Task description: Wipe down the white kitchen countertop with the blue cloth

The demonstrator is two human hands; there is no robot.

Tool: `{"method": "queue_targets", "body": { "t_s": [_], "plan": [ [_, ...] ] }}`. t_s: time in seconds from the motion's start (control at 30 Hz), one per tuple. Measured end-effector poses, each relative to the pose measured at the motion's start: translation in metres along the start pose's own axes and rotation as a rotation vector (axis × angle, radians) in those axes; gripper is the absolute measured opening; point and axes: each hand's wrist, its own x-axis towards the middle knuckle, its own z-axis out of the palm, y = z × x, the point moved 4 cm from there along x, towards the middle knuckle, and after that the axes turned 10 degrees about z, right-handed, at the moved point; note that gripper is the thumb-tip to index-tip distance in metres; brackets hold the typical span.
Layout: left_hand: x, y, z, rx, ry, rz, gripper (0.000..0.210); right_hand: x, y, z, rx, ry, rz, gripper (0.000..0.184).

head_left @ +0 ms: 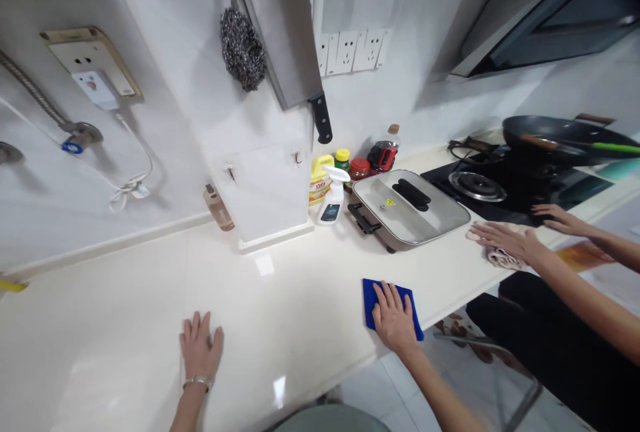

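Far left wall: a socket plate (90,59) with a white plug in it, upper left of the frame.
Left hand: the person's left hand (200,347) lies palm down on the white counter (260,345), lower left, fingers loosely spread, grasping nothing.
Back edge: a brown bottle (219,209) leans at centre left; a white spray bottle (330,207) stands near the centre.
Blue cloth: the folded blue cloth (369,302) lies on the counter, lower right of centre, close to the front edge.
Right hand: the right hand (395,324) rests flat across it, fingers extended and unclenched.
Step in hand: probably wiping the counter; the next stroke would call for even palm pressure, clear of the electric pan (437,209) just behind.
Co-worker, right: 1 hand (505,240) lies on a patterned cloth (506,259); the other is by the black hob (525,199), contact unclear.
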Motion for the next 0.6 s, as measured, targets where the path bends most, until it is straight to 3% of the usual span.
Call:
{"method": "queue_targets", "body": {
  "t_s": [0.1, 0.2, 0.43, 0.53, 0.6],
  "plan": [
    [-0.018, 0.018, 0.001, -0.181, 0.079, 0.14, 0.045, -0.018, -0.026, -0.008, -0.032, -0.014, 0.006, 0.055],
    [-0.037, 0.044, 0.0, -0.302, 0.1, 0.349, 0.035, -0.045, -0.063, -0.015, -0.003, -0.072, -0.127, 0.058],
    [-0.065, 0.122, 0.002, -0.446, -0.02, 0.706, 0.039, -0.099, -0.164, -0.033, 0.146, -0.23, -0.338, 0.067],
    [-0.07, 0.162, 0.013, -0.447, -0.13, 0.802, 0.045, -0.111, -0.209, -0.039, 0.288, -0.269, -0.492, 0.069],
    [-0.072, 0.182, 0.026, -0.391, -0.179, 0.807, 0.052, -0.11, -0.222, -0.043, 0.436, -0.251, -0.542, 0.066]
  ]
}}
